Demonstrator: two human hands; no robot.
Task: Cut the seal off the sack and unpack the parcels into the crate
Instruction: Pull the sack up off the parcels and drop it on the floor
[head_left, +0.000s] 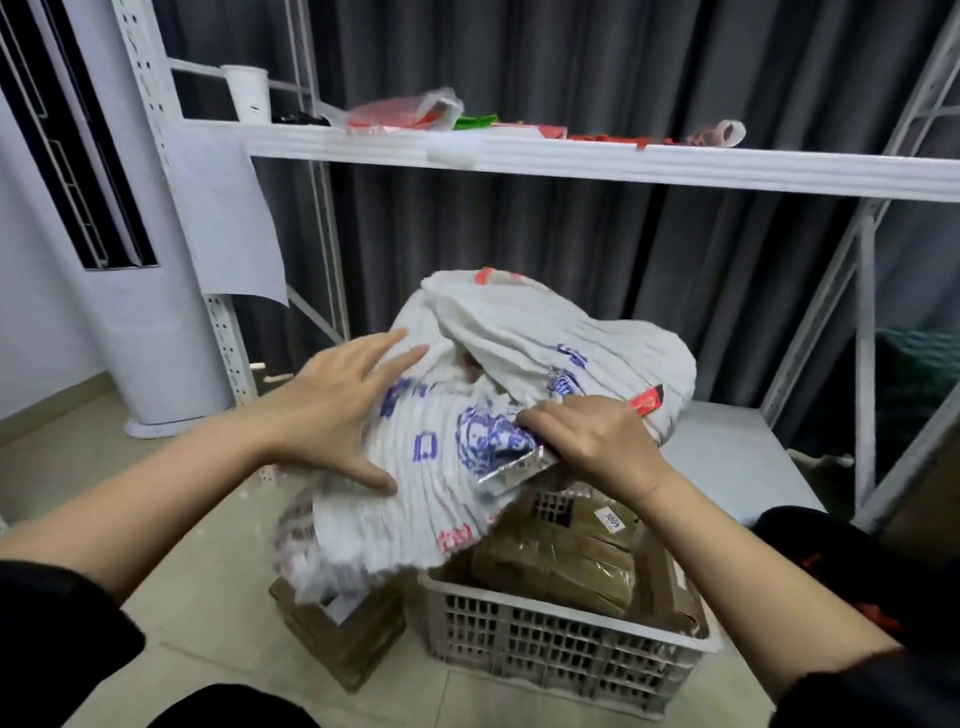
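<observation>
The right hand (597, 447) was clenched on a fold of the white woven sack (498, 415), fingers curled into the cloth just above a silver-edged parcel (511, 470) that poked out beneath the knuckles. The left hand (337, 410) lay flat against the sack's left side, fingers spread and straight, gripping nothing. The sack, printed in blue with red tags, hung bunched between both hands, directly over the crate (561, 644) and spilling past the crate's left rim. Inside the crate lay brown parcels (566, 566), one with a white numbered sticker. Left of the crate, a cardboard box (343, 639) sat on the tiled floor, partly under the sack. Behind the crate stood a white metal shelf (597, 161) before a grey curtain.
</observation>
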